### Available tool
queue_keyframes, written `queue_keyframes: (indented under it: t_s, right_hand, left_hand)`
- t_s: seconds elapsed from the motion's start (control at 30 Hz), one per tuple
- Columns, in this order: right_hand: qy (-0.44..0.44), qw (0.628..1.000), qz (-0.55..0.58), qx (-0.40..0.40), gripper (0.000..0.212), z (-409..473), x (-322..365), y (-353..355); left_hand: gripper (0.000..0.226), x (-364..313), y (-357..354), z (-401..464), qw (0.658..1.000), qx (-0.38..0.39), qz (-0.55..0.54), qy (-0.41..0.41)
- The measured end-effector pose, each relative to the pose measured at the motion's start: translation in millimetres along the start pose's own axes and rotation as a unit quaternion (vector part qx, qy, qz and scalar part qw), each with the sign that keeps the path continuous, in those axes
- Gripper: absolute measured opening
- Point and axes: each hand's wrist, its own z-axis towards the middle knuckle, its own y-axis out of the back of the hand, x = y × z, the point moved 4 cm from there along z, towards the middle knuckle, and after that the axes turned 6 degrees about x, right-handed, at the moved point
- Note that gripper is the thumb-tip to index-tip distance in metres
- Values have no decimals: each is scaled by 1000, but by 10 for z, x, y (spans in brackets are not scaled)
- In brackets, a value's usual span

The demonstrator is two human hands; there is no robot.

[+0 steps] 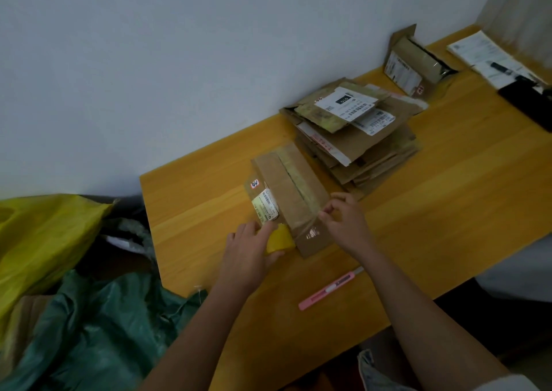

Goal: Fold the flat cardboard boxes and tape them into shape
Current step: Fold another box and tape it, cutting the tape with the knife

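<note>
A brown cardboard box (291,193) is laid on the wooden table (418,211), near its left end, with a strip of old tape along its top seam and a white shipping label on its left side. A yellow roll of tape (280,239) is gripped by the left hand (249,253) at the near left corner of the box, the fingers curled around the roll. A stretch of clear tape is drawn from the roll across the near end of the box, and its free end is pinched between the thumb and fingertips of the right hand (348,220), which is held just above the box's near right edge.

Just behind the box, a stack of flattened boxes (355,134) is piled against the wall, with white labels on the top pieces. Farther back, another box (409,62) is stood up, partly open. A pink utility knife (330,289) is left on the table near the front edge, between the two forearms. Papers (490,56) are spread at the far right corner. Yellow and green plastic bags (59,271) are heaped on the floor to the left of the table.
</note>
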Motion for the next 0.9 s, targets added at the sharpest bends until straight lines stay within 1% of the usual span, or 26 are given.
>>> queue_keyframes:
  t_s: [0.13,0.2,0.27,0.33,0.4,0.47,0.7,0.9]
  right_hand:
    - [-16,1000,5,5,18,17,-21,45]
    - [-8,1000,-10,10,18,29,-7,65]
    - [-6,999,-27,27,18,62,-3,48]
    - [-16,999,-21,36,19,95,-17,32]
    - [-29,999,2,32,19,121,-31,49]
    - [-24,999,7,28,20,142,-18,47]
    - [-19,999,-33,21,19,217,40,62]
    - [-37,999,-29,-15,15,251,19,-17]
  left_hand:
    - [54,55,-75,3,997,30,-64,-20]
    - [55,87,-78,-16,996,52,-63,-28]
    - [56,92,-55,-17,999,50,-4,-15]
    - [56,41,-3,-2,997,43,66,3]
    - [56,-42,64,30,993,43,108,9]
    - [55,-70,126,68,989,46,137,22]
    - [56,-84,142,151,980,56,188,40]
    - [55,-171,140,183,972,69,217,53]
